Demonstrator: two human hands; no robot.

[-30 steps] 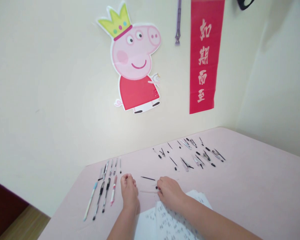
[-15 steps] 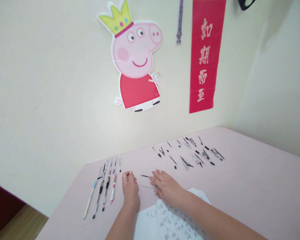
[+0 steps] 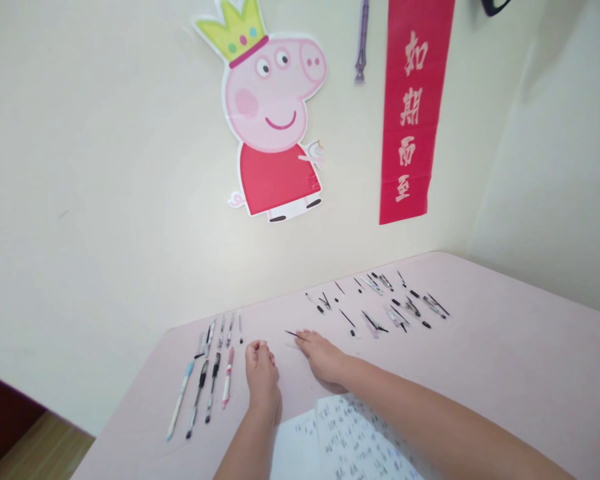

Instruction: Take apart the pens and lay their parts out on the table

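Note:
My left hand (image 3: pixel 261 368) is closed in a fist above the table, its fingers curled; whatever is inside is hidden. To its right, my right hand (image 3: pixel 321 353) has its fingers together on a thin dark pen refill (image 3: pixel 291 333), whose end sticks out to the left past the fingertips. A faint clear tube (image 3: pixel 291 345) shows just below the refill, partly under the fingers. Left of my left hand lie a pink and white pen (image 3: pixel 227 379), two black-gripped clear pens, one of them a gel pen (image 3: pixel 213 387), and a light blue and cream pen (image 3: pixel 180 400).
Several slim pens (image 3: pixel 222 331) lie in a row behind these. At the back right, several pen parts (image 3: pixel 375 322), caps and refills are spread out. Handwritten paper sheets (image 3: pixel 355 440) lie under my right forearm. A wall stands behind the pink table (image 3: pixel 505 373).
My right hand has moved away from me and slightly left, off the paper's top edge, and the refill and clear tube have shifted with it. My left hand stays closed in nearly the same place.

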